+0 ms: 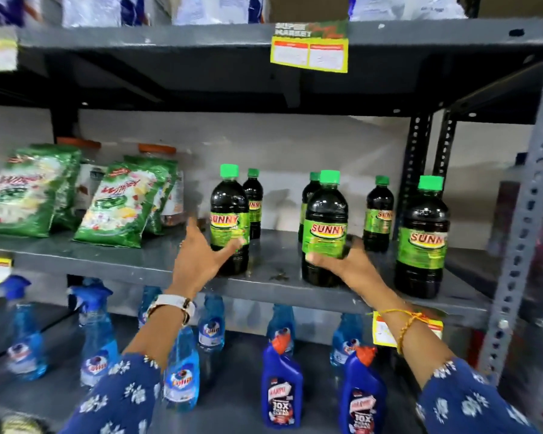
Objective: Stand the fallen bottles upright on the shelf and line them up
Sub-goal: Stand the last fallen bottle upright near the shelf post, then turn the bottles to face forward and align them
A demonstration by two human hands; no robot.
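Several dark bottles with green caps and green "SUNNY" labels stand upright on the grey middle shelf. Three stand in front: a left bottle, a middle bottle and a right bottle. Three smaller-looking ones stand behind, among them one at the back right. My left hand is open, its fingers spread beside the left front bottle with the thumb tip against its label. My right hand is wrapped around the lower part of the middle front bottle.
Green detergent packs lean on the left of the same shelf. A perforated steel upright bounds the right side. Below stand blue spray bottles and blue cleaner bottles. A yellow price tag hangs from the shelf above.
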